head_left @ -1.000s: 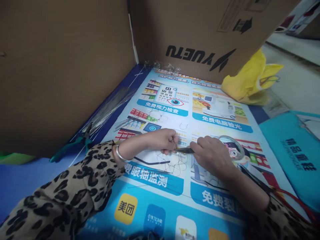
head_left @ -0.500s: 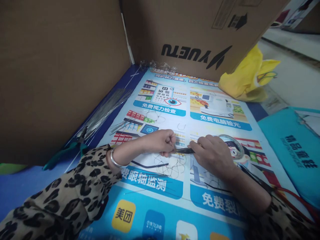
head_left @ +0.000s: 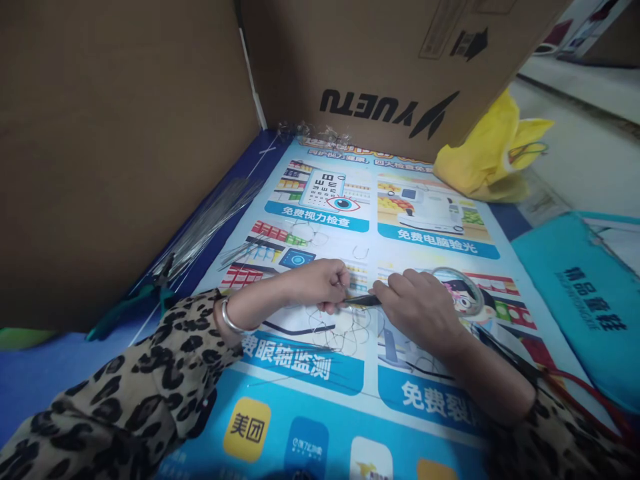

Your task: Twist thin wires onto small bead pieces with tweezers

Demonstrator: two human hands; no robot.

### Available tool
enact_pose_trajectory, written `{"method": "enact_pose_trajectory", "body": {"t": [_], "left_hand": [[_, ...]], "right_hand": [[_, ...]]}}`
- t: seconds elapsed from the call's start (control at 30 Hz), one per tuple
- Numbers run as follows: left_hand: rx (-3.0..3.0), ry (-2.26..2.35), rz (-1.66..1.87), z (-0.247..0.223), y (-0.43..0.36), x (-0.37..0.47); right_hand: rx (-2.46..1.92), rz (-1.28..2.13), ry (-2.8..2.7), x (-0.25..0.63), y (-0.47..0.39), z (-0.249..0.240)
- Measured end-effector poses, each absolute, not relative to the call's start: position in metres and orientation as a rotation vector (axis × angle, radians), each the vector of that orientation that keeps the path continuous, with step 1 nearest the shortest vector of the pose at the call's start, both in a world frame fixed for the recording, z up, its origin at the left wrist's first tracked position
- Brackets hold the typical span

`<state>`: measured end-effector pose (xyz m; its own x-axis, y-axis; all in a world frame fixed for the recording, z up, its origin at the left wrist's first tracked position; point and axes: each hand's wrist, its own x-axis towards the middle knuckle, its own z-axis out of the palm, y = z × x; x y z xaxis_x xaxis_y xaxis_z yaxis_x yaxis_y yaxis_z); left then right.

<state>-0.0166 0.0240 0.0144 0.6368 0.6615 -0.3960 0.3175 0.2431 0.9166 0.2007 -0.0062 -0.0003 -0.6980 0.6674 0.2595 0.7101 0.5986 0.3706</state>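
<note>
My left hand [head_left: 323,283] is closed in a pinch above the poster, on what looks like a thin wire, too fine to see clearly. From the right, my right hand [head_left: 423,307] is wrapped round a pair of dark, narrow-jawed pliers [head_left: 364,301]. Their tip meets my left fingertips, while the handles are hidden in my palm. Just below the hands lies a thin wire shape with several loops [head_left: 345,332]. A small U-shaped wire [head_left: 361,253] rests beyond them, and straight wires [head_left: 313,350] lie nearer me.
Teal-handled pliers [head_left: 145,303] and a bundle of straight wires [head_left: 210,217] lie at left, beside cardboard [head_left: 125,147]. A clear tape roll [head_left: 481,293] sits past my right hand. Further right are a yellow bag [head_left: 480,163], a teal bag [head_left: 565,293] and a red-handled tool [head_left: 590,390].
My right hand and the pliers have shifted slightly left, towards my left hand, which keeps its pinch. The whole view has also moved a little.
</note>
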Motion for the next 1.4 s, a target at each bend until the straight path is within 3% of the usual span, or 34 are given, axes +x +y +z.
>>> {"method": "enact_pose_trajectory", "body": {"t": [0.23, 0.37, 0.57, 0.9, 1.4], "left_hand": [[1.366, 0.971, 0.543, 0.025, 0.041, -0.01], [1.343, 1.038, 0.665, 0.028, 0.064, 0.001], [1.214, 1.084, 0.762, 0.018, 0.085, 0.015], [1.303, 0.892, 0.622, 0.003, 0.082, 0.005], [1.206, 0.881, 0.634, 0.006, 0.073, 0.013]], "right_hand": [[-1.552, -0.469, -2.566, 0.209, 0.01, 0.027], [-1.743, -0.127, -2.325, 0.214, 0.03, 0.041], [-1.678, 0.37, -2.084, 0.203, 0.062, 0.029], [-1.444, 0.971, -2.0, 0.2, 0.067, 0.015], [-1.293, 1.105, -2.14, 0.211, 0.067, 0.019]]}}
